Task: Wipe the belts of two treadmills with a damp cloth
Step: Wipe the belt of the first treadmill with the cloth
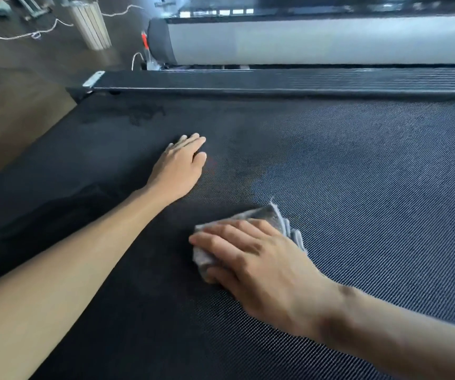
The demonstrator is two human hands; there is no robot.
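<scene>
A black textured treadmill belt (pixel 358 165) fills most of the head view. My left hand (pixel 182 163) lies flat on the belt near its middle, fingers straight and holding nothing. Lower and to the right, my right hand (pixel 251 256) presses a folded grey cloth (pixel 270 215) onto the belt, fingers spread over the cloth. Part of the cloth sticks out beyond my fingers and at my fingertips. Darker damp patches show on the belt's left part (pixel 138 113).
A ribbed black side rail (pixel 275 80) runs along the belt's far edge. Beyond it lies the grey body of a second machine (pixel 303 42). White cables (pixel 29 34) and a pale column (pixel 92 26) stand on the brown floor at upper left.
</scene>
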